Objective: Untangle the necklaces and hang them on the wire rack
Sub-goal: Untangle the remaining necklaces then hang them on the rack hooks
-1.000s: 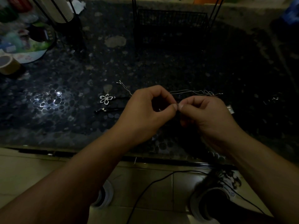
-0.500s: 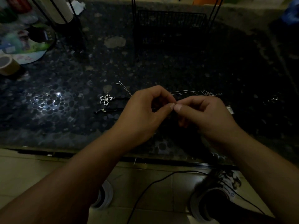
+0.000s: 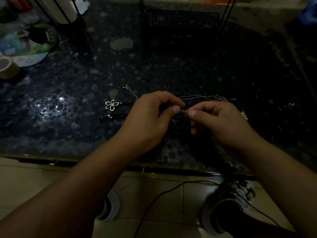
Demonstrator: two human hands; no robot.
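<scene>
Dim view from a head camera, looking down at a dark pebble-patterned glass tabletop (image 3: 72, 127) w/ a bright light reflection at left.

Around the hands: far back centre stands a black wire rack (image 3: 180, 23) w/ thin upright rods; nothing can be seen hanging on it. Back left, a round colourful printed disc (image 3: 25, 43) and, at the left edge, a tan roll of tape (image 3: 6, 67). A pale cylinder (image 3: 60, 11) stands behind thin black rods at top left. Below the table edge: beige floor tiles, a thin black cable (image 3: 154, 200) and two dark shoes w/ white soles (image 3: 221, 219).

Both forearms cross the table's near edge and cover part of the surface. The left hand (image 3: 147, 121) and right hand (image 3: 221, 122) meet near centre, just above the tabletop. Each hand's thumb & forefinger are pressed together, pinching a small silvery piece of a thin silver chain necklace (image 3: 183, 111) between them; other fingers curled in. A short bit of chain dangles below the pinch. What the piece is, clasp or knot, is too small to tell.

On the table just beyond the hands, fine silver chain strands (image 3: 205, 97) lie in a loose tangle running right. Left of the hands lies a silver open-petal flower pendant (image 3: 111, 104) on a dark cord, and nearer, a second dark cord w/ a small metal end (image 3: 109, 116).
</scene>
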